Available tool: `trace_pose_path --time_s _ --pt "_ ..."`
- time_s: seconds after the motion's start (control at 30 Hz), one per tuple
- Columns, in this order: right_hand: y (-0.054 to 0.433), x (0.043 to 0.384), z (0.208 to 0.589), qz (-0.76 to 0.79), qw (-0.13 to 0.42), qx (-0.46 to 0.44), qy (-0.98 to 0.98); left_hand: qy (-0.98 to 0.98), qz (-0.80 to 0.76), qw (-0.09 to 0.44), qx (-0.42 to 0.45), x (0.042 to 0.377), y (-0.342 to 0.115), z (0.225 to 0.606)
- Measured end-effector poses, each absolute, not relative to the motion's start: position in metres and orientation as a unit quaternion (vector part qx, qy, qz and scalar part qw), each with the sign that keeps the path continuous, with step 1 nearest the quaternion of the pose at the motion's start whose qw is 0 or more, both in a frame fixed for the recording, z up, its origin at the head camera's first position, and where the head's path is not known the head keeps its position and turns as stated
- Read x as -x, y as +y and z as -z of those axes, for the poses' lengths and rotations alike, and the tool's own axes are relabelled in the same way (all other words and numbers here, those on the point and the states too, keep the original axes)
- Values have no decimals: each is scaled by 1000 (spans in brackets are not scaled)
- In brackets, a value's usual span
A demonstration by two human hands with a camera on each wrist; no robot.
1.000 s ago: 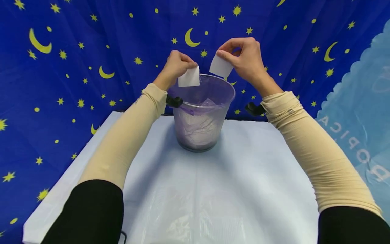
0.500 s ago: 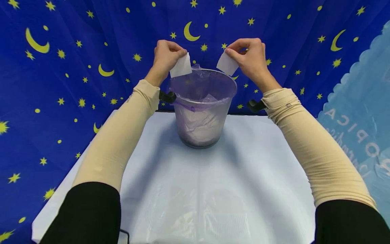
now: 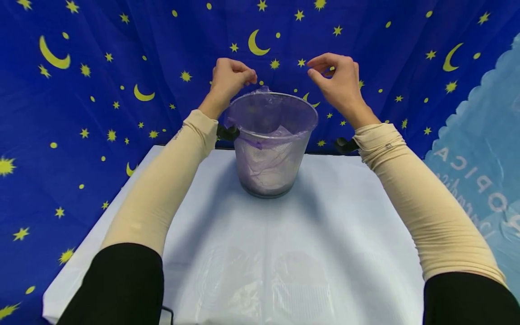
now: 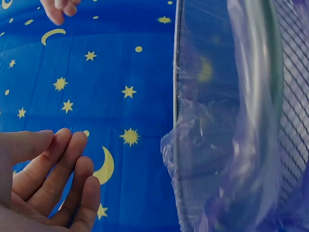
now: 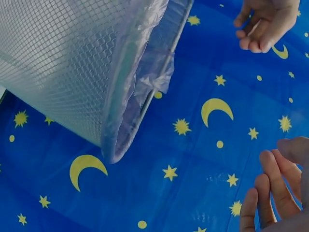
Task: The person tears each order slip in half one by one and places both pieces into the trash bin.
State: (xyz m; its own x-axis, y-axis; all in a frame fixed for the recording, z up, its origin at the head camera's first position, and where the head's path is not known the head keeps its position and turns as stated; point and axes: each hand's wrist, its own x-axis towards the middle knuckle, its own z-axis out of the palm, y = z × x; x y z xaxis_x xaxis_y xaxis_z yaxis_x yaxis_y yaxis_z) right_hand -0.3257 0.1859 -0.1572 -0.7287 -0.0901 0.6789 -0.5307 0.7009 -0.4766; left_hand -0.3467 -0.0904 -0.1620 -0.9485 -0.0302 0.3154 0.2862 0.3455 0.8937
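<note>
A mesh wastebasket (image 3: 270, 169) with a thin purple bag liner (image 3: 264, 143) folded over its rim stands at the back of the table. My left hand (image 3: 229, 83) hovers above the basket's left rim, its fingers loosely bent and holding nothing. Above the right rim is my right hand (image 3: 339, 83), thumb and fingertips apart, also with nothing in it. The left wrist view shows the left hand (image 4: 55, 179) beside the bagged rim, thumb near the fingertips. Relaxed fingers of the right hand (image 5: 277, 188) appear in the right wrist view, away from the rim. No white paper pieces show in any current view.
The table (image 3: 260, 234) has a white cover with a glossy clear sheet at its near side. A blue curtain (image 3: 134, 54) with yellow moons and stars hangs right behind it. A lighter blue printed cloth (image 3: 479, 149) hangs on the right. Black wrist mounts (image 3: 345, 145) sit at both cuffs.
Both hands moved slightly apart with a white paper square pinched in each, then let the squares go. The squares are out of sight now, and the right fingers have spread.
</note>
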Motion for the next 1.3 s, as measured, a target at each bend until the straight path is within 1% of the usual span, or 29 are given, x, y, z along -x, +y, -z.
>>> trace_pose_path --time_s 0.13,0.37,0.43,0.67,0.8,1.0,1.3 --pt "193 323 158 -346 327 -179 -861 -807 570 134 79 345 -99 163" --pt "215 315 167 -358 316 -182 -860 -817 557 113 94 340 -127 168" --pt "223 314 170 -362 315 -177 -860 -815 560 117 96 339 -139 170" --pt "254 310 183 -377 307 -140 -863 -810 568 134 58 336 -176 171" --pt "264 306 190 -369 285 -125 -876 -824 547 142 47 335 -183 173" --pt "269 300 204 -353 255 -120 -892 -841 523 131 44 333 -190 189" --pt "274 294 235 -331 237 -116 -906 -845 521 114 37 332 -194 217"
